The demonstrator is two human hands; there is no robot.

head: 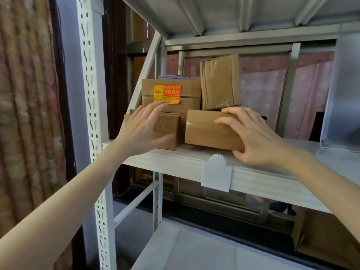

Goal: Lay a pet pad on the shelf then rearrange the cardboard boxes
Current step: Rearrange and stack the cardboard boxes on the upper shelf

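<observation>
— Where are the hands?

— Both are up at the middle shelf (175, 164); the right hand (253, 139) grips the near right end of a wide cardboard box (206, 129), fingers curled over its top edge, thumb tucked under the bottom corner; the box looks tipped up slightly at that end, though I cannot tell for certain.

— And the left?

— The left hand (142, 129) is spread open, fingers apart, laid flat against the front of a small box (165, 131); its fingertips reach the bottom edge of the box with the orange sticker (171, 98), which is stacked just above; it has hold of nothing.

— How do the boxes sit between the hands?

— The small box and the wide box stand side by side, nearly touching, in the gap between the two hands; behind the right hand's fingers a taller taped box (220, 82) stands upright, leaning a little, beside the stickered one.

— The pet pad?

— A white sheet, the pad (263, 180), lies over the shelf under the boxes and under the right hand; its front edge drapes over the shelf lip; a white tag (217, 174) hangs just below the right hand's thumb.
</observation>
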